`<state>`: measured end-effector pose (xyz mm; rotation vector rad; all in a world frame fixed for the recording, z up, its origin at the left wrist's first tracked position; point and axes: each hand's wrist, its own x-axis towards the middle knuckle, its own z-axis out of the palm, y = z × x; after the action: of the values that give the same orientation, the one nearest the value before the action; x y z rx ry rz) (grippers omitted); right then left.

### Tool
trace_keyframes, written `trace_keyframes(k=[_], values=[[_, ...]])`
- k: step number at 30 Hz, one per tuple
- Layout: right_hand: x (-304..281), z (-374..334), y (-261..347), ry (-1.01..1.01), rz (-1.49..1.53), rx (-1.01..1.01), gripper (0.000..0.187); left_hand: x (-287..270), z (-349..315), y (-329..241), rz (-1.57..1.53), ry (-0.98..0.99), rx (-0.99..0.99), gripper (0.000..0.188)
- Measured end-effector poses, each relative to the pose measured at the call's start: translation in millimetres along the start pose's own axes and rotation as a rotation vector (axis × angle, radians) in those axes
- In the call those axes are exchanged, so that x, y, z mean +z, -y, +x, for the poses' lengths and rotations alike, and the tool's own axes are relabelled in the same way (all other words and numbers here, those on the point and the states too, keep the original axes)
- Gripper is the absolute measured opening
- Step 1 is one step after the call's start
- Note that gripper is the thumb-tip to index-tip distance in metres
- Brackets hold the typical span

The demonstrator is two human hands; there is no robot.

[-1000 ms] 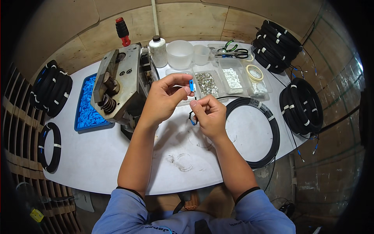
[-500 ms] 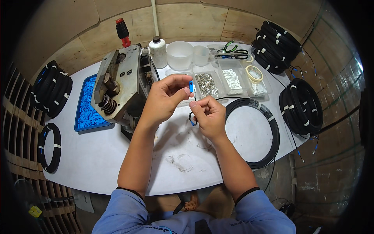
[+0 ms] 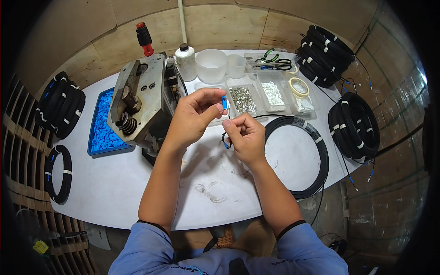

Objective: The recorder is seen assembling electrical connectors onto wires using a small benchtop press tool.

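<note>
Over the middle of the white table, my left hand (image 3: 198,113) pinches a small blue plastic connector sleeve (image 3: 224,101) between thumb and fingers. Just below it, my right hand (image 3: 246,137) is closed on the thin end of a black cable (image 3: 229,116), which lines up with the sleeve's lower end. How far the cable sits inside the sleeve is too small to tell. A short black loop with a blue part (image 3: 226,141) hangs under the right hand's fingers. From that hand the cable runs to a black coil (image 3: 324,158) lying to the right.
A metal press machine (image 3: 142,96) stands left of my hands, beside a blue tray (image 3: 110,150) of blue sleeves. Clear bins (image 3: 243,98) of metal terminals, a white bottle (image 3: 185,62), tubs and scissors (image 3: 275,64) line the back. Black cable coils (image 3: 354,126) sit at both sides.
</note>
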<state>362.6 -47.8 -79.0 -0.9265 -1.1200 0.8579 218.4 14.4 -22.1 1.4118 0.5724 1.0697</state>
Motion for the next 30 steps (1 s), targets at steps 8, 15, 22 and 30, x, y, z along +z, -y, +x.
trace_keyframes(k=[8,15,22,30], values=[[-3.8,0.0,-0.7,0.036,-0.021,0.003,0.015,0.1,0.0,0.9,-0.009,0.002,0.001,0.027],[-3.6,0.0,-2.1,0.039,-0.035,0.005,0.016,-1.0,0.8,2.8,0.007,0.005,0.009,0.026],[-3.5,-0.1,-1.5,0.056,-0.043,-0.001,0.017,-1.2,0.4,2.3,0.012,0.014,0.018,0.026],[0.0,-0.3,-1.8,0.024,-0.037,-0.013,0.02,-2.3,0.8,2.9,0.006,0.025,0.029,0.026]])
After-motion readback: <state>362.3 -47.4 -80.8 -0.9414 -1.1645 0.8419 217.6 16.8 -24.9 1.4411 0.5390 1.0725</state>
